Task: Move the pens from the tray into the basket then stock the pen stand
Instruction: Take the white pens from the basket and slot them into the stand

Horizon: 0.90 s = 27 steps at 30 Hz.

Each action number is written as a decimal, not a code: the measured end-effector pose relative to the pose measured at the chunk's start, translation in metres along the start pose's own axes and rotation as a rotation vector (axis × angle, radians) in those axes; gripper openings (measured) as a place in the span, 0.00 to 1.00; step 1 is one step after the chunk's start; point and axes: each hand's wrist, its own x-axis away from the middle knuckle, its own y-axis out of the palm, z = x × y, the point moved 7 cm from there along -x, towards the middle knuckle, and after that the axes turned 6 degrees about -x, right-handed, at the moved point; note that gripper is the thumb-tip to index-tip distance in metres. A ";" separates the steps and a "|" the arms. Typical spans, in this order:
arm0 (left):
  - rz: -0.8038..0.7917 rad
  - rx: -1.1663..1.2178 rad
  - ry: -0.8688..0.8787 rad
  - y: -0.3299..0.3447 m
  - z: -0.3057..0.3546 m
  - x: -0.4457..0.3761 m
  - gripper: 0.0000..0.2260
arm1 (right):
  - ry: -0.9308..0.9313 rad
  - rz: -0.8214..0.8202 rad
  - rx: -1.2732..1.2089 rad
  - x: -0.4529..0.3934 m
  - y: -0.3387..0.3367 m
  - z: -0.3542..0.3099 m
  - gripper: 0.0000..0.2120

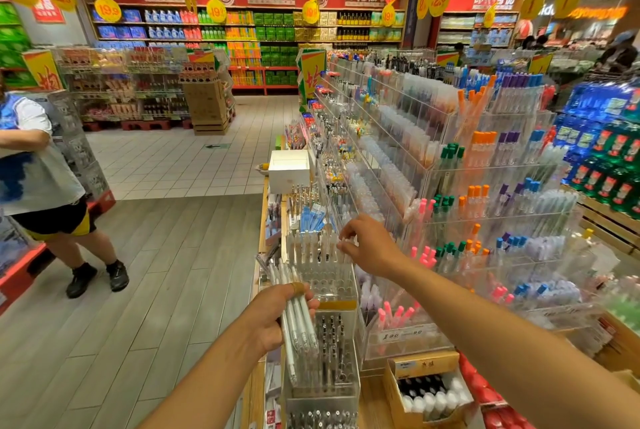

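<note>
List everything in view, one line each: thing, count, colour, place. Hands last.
bundle of pens: several, white and clear, rubber-banded, in the left hand.
clear pen stand: one, acrylic, back row filled with white pens, front holes empty, lower centre.
tiered acrylic racks: many compartments, pens capped orange, green, pink, blue, purple, right.
white box: one, on the counter beyond the stand.
cardboard box: one, brown, black and white items inside, bottom right.
other person: one, blue and white top, black shorts, left edge.
left hand: grips the bundle.
right hand: pinches a pen at the stand's back row.
</note>
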 end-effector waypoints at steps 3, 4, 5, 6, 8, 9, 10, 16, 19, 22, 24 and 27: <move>0.004 -0.013 0.011 -0.001 0.000 -0.003 0.02 | 0.012 0.014 0.003 -0.001 0.002 0.003 0.06; 0.004 -0.017 0.017 -0.001 0.000 -0.004 0.03 | 0.016 0.019 0.012 -0.001 0.003 0.004 0.07; 0.002 -0.024 0.022 0.000 0.000 -0.005 0.03 | 0.020 0.021 0.028 -0.002 0.003 0.003 0.08; -0.002 -0.033 0.023 0.001 0.000 -0.006 0.04 | 0.024 0.023 0.047 -0.002 0.004 0.003 0.09; -0.015 -0.035 0.017 0.003 0.000 -0.006 0.05 | 0.034 0.028 0.060 -0.002 0.005 0.003 0.09; -0.024 -0.035 0.013 0.003 -0.001 -0.007 0.06 | 0.042 0.032 0.052 -0.002 0.005 0.003 0.09; -0.034 -0.039 0.009 0.004 -0.001 -0.007 0.06 | 0.051 0.032 0.039 -0.002 0.005 0.004 0.09; -0.084 -0.027 -0.015 0.012 -0.001 -0.005 0.09 | 0.025 0.129 -0.058 0.008 -0.007 -0.006 0.10; -0.085 -0.007 0.005 0.015 0.000 -0.005 0.10 | 0.000 0.051 -0.144 0.014 0.000 -0.023 0.08; -0.104 -0.034 0.034 0.018 0.001 -0.005 0.11 | 0.115 -0.226 -0.266 0.022 0.031 -0.029 0.10; -0.138 -0.031 0.050 0.022 0.003 -0.004 0.13 | 0.191 -0.318 -0.409 0.028 0.043 -0.028 0.06; -0.167 0.003 0.038 0.022 0.002 -0.002 0.13 | 0.296 -0.375 -0.775 0.032 0.048 -0.024 0.07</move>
